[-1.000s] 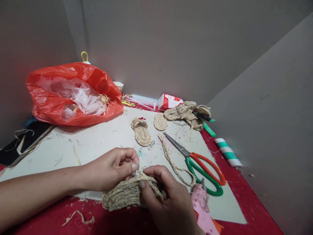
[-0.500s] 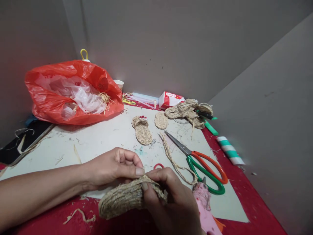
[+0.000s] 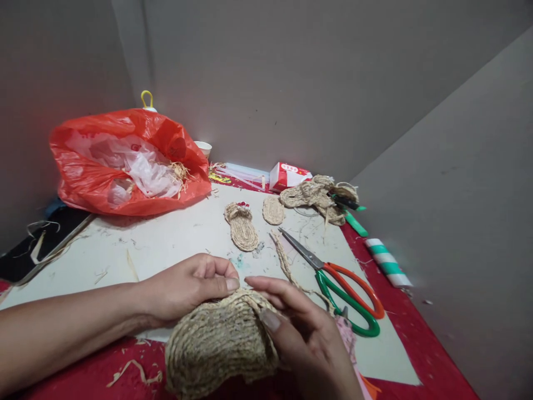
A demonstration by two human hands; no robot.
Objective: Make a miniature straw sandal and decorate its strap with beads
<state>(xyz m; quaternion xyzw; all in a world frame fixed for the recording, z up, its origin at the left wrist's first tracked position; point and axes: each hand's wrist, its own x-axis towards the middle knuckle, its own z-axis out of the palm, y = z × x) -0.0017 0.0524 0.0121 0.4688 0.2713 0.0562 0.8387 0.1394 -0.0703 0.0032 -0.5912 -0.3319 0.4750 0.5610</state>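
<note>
A woven straw sandal sole is held up near the table's front edge, its flat face turned toward me. My left hand pinches its upper rim with thumb and curled fingers. On the sole's right side lies my right hand, thumb pressed on the weave, fingers stretched along the top edge. A braided straw cord lies just beyond my right hand.
Scissors with red and green handles lie to the right on the white board. A small finished straw sandal, a straw oval and more straw pieces sit further back. A red plastic bag fills the back left. A pink tool lies under my right hand.
The sole has been tilted up, so its broad face now shows. My right hand's fingers have opened from a pinch to lie stretched along the edge.
</note>
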